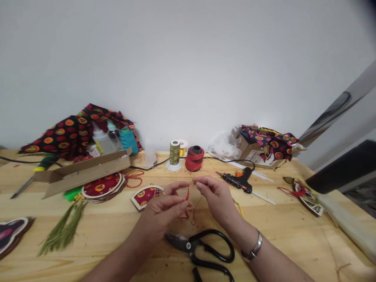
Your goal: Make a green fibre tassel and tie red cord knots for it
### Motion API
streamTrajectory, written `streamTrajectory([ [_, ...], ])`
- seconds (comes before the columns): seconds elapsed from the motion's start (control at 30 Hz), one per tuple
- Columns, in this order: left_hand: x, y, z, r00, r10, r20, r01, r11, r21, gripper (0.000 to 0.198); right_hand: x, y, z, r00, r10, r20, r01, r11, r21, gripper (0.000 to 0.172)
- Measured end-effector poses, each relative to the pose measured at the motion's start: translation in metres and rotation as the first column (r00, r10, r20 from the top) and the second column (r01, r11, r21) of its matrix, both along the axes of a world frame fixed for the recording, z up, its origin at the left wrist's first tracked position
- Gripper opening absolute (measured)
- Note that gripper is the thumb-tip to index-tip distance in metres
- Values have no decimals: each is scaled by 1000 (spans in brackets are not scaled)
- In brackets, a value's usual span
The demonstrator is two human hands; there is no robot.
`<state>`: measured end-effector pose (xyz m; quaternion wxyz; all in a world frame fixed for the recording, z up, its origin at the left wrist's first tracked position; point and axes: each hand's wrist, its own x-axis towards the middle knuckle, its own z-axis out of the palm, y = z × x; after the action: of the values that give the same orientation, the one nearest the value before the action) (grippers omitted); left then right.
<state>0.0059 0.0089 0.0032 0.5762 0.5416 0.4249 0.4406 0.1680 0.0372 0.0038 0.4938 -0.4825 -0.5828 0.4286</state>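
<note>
Two pinches on thin red cord (187, 194): our left hand (163, 214), right hand (213, 197); black-handled steel scissors (188, 243) just below the hands.

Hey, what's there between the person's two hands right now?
In the head view, a red cord runs up between the left hand and the right hand, apparently pinched by the left hand, with loose loops hanging below.

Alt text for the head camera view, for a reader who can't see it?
The left hand and right hand pinch a thin red cord above a pale wooden workbench. Black-handled steel scissors lie just below them, and a red thread spool and black hot glue gun sit beyond.
</note>
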Motion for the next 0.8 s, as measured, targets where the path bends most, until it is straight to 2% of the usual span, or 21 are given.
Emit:
streamTrajectory([
  [0.1, -1, 1, 0, 996, 59, 69, -56, 998, -43, 16, -2, -1, -4, 991, 81, -110, -91, 992, -84, 20],
  [0.23, -1, -1, 3, 986, 90, 140, -80, 994, -77, 14, -6, -8, 1, 907, 313, -281, -350, 932, -93, 25],
  [0.37, 0, -2, 4, 981, 111, 160, -95, 990, -103, 14, -9, -14, 6, 849, 453, -272, -497, 860, -117, 23],
  [0.43, 1, -1, 2, 973, 144, 183, -128, 987, -96, 12, -10, -16, 6, 852, 461, -247, -503, 852, -145, 26],
  [0.53, 1, -1, -2, 946, 177, 271, -150, 982, -116, 9, -9, -16, 4, 904, 393, -170, -420, 889, -182, 29],
  [0.63, 1, -1, -4, 905, 175, 388, -116, 979, -170, 8, -8, -15, 2, 922, 379, -84, -388, 906, -173, 28],
  [0.8, -3, 4, 2, 795, 172, 582, -41, 972, -231, 10, -6, -11, -1, 920, 385, -67, -391, 906, -163, 25],
])
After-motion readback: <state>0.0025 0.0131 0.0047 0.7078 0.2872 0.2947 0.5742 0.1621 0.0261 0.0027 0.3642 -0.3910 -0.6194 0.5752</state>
